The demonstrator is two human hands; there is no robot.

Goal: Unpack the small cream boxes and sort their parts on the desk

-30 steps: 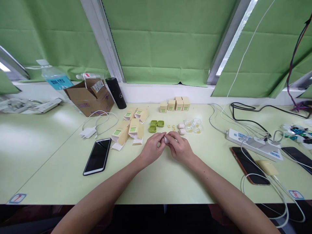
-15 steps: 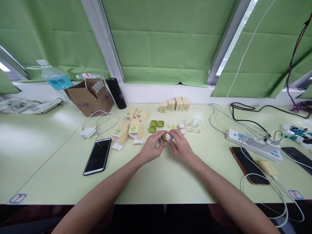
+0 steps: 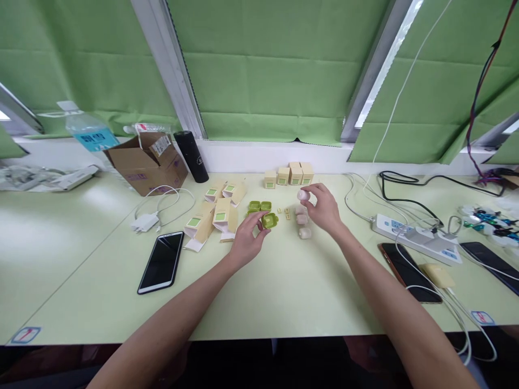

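Note:
My left hand (image 3: 248, 237) pinches a small square green cup (image 3: 270, 220) by its side, its open top facing up. Between the fingertips of my right hand (image 3: 323, 208) is a small pale pink cylindrical piece (image 3: 303, 195), raised over the table. Below it, similar pale pink pieces (image 3: 302, 219) stand in a rough column. More green cups (image 3: 266, 206) sit just behind my left hand, one partly covered by its fingers. Several tiny yellow pieces (image 3: 287, 216) lie between the cups and the pink pieces. The clear plastic containers are hidden behind my right hand.
Opened cream cartons (image 3: 223, 213) lie to the left, and closed cream boxes (image 3: 295, 174) stand at the back. A phone (image 3: 161, 262), white charger (image 3: 145, 222), brown cardboard box (image 3: 152, 167) and black bottle (image 3: 191, 156) are further left. At right are a power strip (image 3: 413, 237), cables and phones.
The pink piece and the green cup, held together before, are now apart. My right hand has moved back and right with a pink piece; my left hand keeps the cup. The view has shifted slightly.

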